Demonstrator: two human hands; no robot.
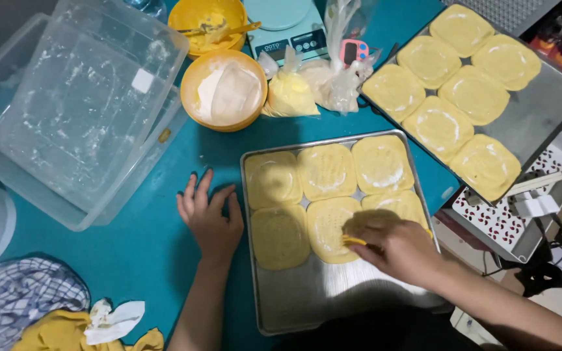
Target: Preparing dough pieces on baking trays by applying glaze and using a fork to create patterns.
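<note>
The left hand point(209, 218) lies flat on the blue table point(151, 247) beside a metal tray point(333, 292) of six flat yellow dough pieces point(326, 171), while the right hand point(395, 250) presses a small yellow tool point(352, 241) on one piece.

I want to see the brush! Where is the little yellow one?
In the head view, the yellow brush is in the right hand, low and right of centre, touching a dough square on the near metal tray.
</note>
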